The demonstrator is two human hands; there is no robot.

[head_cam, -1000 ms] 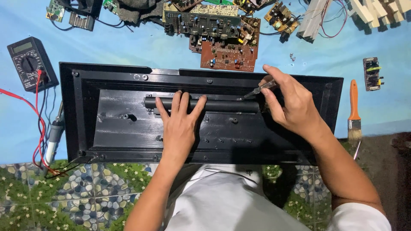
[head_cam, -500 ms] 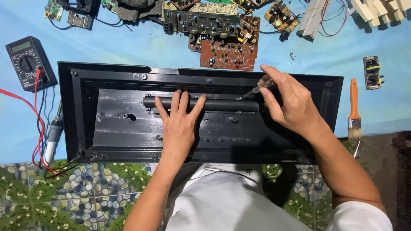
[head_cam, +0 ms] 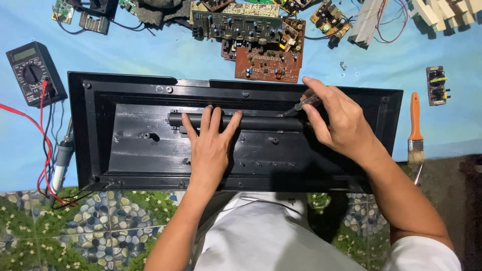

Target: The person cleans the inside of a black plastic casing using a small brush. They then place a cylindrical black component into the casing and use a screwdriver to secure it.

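My left hand (head_cam: 210, 145) lies flat with fingers spread over the black tube (head_cam: 236, 122), which sits lengthwise in the middle of the black casing (head_cam: 125, 150). My right hand (head_cam: 336, 120) pinches a small screwdriver (head_cam: 300, 106), its tip at the tube's right end. Beyond the casing's far edge lies a brown circuit board (head_cam: 266, 62); a multimeter (head_cam: 31, 73) sits off the casing's left end.

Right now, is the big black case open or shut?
Open. The big black case shows its bare inside, and the left hand presses on a black tube in it.
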